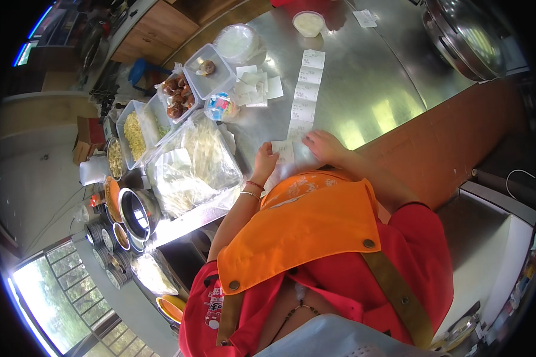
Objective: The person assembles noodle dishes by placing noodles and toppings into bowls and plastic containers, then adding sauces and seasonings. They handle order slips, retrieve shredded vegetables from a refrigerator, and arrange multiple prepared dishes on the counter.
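A long strip of white printed receipts (304, 92) lies on the steel table, running away from me. At its near end my left hand (267, 162) pinches a receipt slip (284, 152) by its left edge. My right hand (324, 146) is closed, its curled fingers at the lower right edge of the strip. Left of the strip, several loose paper slips (253, 88) overlap on the table. A clear cup with a coloured print (220, 106) stands just nearer than those slips.
Left are a plastic-covered tray of pale food (193, 163), a tub of brown balls (177, 95), a nearly bare tub (211, 86) and a metal pot (139, 213). A white bowl (308, 24) stands at the far side; a large steel pot (458, 44) at far right.
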### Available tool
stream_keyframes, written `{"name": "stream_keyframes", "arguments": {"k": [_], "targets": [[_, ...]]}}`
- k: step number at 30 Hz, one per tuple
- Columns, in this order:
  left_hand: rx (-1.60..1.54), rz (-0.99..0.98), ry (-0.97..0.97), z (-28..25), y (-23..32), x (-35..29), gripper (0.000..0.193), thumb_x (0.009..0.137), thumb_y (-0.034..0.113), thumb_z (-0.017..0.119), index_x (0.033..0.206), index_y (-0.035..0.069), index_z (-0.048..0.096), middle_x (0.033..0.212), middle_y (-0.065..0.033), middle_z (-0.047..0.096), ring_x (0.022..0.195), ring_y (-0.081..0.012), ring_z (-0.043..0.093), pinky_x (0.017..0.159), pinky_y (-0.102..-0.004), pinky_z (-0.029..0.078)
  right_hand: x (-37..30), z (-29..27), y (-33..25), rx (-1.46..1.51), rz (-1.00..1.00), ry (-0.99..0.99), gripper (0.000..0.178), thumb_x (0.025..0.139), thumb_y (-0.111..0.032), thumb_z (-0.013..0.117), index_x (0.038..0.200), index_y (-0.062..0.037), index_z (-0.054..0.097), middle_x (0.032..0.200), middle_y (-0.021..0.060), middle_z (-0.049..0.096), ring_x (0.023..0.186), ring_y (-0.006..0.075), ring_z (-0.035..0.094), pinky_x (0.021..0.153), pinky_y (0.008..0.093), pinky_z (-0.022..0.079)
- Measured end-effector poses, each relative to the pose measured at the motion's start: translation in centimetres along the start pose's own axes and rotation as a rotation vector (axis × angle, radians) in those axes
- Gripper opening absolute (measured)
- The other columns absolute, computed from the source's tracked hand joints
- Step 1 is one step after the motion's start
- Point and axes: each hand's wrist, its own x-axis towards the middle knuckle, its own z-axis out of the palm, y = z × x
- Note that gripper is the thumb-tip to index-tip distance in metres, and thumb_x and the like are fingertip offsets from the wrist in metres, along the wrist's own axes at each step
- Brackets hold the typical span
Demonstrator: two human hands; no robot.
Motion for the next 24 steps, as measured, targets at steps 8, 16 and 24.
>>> {"name": "stream_keyframes", "arguments": {"k": [8,16,24], "targets": [[0.178,-0.031,-0.034,-0.6,2.0,-1.4,0.046,0.08,0.016,0.075,0.121,0.003,0.058,0.099,-0.0144,0.068,0.088,-0.0273,0.067,0.077,-0.0373,0.054,-0.4,0.8,-1.6,0.05,0.078,0.03,0.031,0.086,-0.012,0.055,0.115,-0.0049,0.06,0.1,0.0129,0.06,0.092,0.0313,0.06,0.08,0.0406,0.051],[0.443,0.2,0.115,-1.4,2.3,-2.1,0.046,0.081,0.017,0.075,0.12,0.005,0.055,0.099,-0.0136,0.063,0.082,-0.0309,0.064,0.074,-0.0416,0.053,3.8,-2.3,1.7,0.112,0.833,-0.053,0.062,0.091,-0.021,0.055,0.148,-0.0092,0.032,0.093,0.0185,0.069,0.083,0.0377,0.067,0.071,0.0502,0.053],[0.357,0.143,-0.096,-2.2,0.4,-0.3,0.042,0.083,0.015,0.071,0.121,0.005,0.055,0.12,-0.0179,0.056,0.082,-0.0331,0.065,0.075,-0.0422,0.053,3.4,-2.1,2.2,0.058,0.731,0.01,0.046,0.093,-0.022,0.054,0.137,-0.0133,0.048,0.089,0.0197,0.069,0.083,0.0402,0.066,0.074,0.0499,0.053]]}}
